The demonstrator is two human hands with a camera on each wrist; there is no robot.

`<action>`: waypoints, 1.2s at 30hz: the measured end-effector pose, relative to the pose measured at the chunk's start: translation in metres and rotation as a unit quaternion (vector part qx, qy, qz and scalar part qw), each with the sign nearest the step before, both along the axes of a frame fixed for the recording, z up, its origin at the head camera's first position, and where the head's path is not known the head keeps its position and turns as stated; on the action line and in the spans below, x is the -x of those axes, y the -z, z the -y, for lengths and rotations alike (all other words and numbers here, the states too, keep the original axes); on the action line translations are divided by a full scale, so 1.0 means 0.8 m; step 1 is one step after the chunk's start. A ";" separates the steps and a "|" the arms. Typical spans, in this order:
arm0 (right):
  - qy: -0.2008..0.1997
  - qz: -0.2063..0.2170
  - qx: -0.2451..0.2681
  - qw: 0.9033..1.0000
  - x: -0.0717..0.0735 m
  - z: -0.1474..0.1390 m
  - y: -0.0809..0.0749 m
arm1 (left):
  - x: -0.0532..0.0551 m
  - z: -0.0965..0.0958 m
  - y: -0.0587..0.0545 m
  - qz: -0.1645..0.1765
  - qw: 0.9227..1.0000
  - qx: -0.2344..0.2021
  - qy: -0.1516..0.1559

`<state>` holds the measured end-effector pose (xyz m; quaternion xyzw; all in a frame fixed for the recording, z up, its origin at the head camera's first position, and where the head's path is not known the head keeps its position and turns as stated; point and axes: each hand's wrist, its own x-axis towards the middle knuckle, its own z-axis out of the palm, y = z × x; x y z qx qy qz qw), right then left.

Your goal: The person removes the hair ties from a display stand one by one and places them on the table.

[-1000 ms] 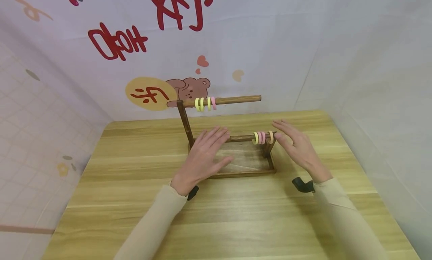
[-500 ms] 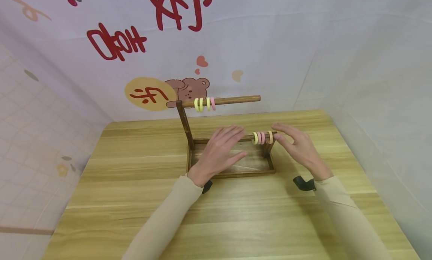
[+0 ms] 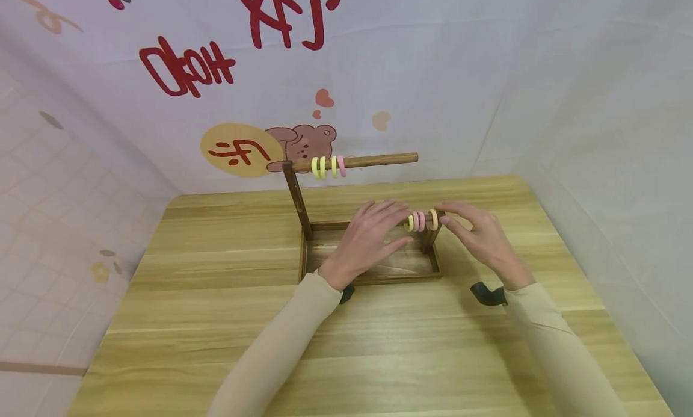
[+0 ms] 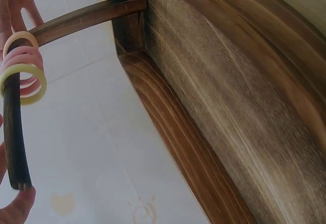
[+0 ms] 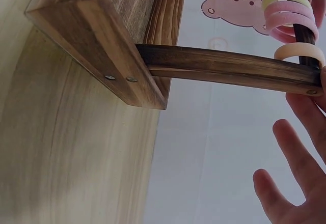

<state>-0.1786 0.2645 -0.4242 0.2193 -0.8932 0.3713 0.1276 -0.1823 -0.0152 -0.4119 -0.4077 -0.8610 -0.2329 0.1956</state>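
A dark wooden rack (image 3: 305,248) with a tray base carries two rods. On the lower rod (image 4: 12,132) hang a yellow hair tie (image 3: 409,222), two pink hair ties (image 5: 290,18) and a peach hair tie (image 3: 434,219). My left hand (image 3: 368,239) reaches over the tray along this rod, fingers loosely extended near the yellow hair tie. In the left wrist view a left fingertip (image 4: 23,203) is right at the rod's free end. My right hand (image 3: 482,239) has its thumb and forefinger at the post's top beside the peach tie, its other fingers spread.
The upper rod (image 3: 381,160) bears several yellow hair ties (image 3: 323,167) and a pink one (image 3: 341,166), its free end pointing right. The rack stands on a wood-grain table (image 3: 216,321). A printed cloth wall (image 3: 444,92) rises close behind it.
My left hand has moved right along the lower rod, up to the yellow hair tie. The right hand stays by the post, its forefinger slightly lower. The hair ties keep their places.
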 end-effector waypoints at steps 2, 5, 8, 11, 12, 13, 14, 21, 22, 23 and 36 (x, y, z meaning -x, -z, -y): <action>-0.002 -0.004 0.001 1.000 0.000 0.001 0.000 | 0.001 -0.004 0.000 -0.005 1.000 -0.007 -0.003; -0.002 -0.010 0.001 1.000 0.000 0.003 0.001 | 0.003 -0.008 0.001 -0.009 1.000 -0.013 -0.013; -0.003 -0.016 0.002 1.000 -0.001 0.004 0.001 | 0.005 -0.012 0.003 -0.005 0.999 -0.025 -0.022; -0.002 -0.022 0.003 1.000 -0.002 0.005 0.000 | 0.007 -0.015 0.006 0.003 0.999 -0.038 -0.028; -0.001 -0.023 0.004 1.000 -0.003 0.005 0.000 | 0.008 -0.015 0.007 0.005 0.999 -0.041 -0.029; 0.000 -0.025 0.003 1.000 -0.003 0.004 0.000 | 0.009 -0.016 0.007 0.007 0.999 -0.044 -0.029; 0.001 -0.026 0.003 1.000 -0.003 0.004 0.000 | 0.009 -0.016 0.008 0.008 0.999 -0.043 -0.030; -0.001 -0.026 0.005 1.000 -0.006 0.003 0.003 | 0.010 -0.021 0.009 0.014 0.999 -0.020 -0.041; -0.002 -0.025 0.007 1.000 -0.006 0.003 0.003 | 0.010 -0.022 0.010 0.016 0.999 -0.019 -0.042; -0.002 -0.025 0.009 1.000 -0.007 0.003 0.003 | 0.011 -0.023 0.010 0.017 0.999 -0.020 -0.042; 0.009 -0.015 -0.003 1.000 -0.005 0.003 0.001 | 0.012 -0.024 0.010 0.019 0.998 -0.008 -0.061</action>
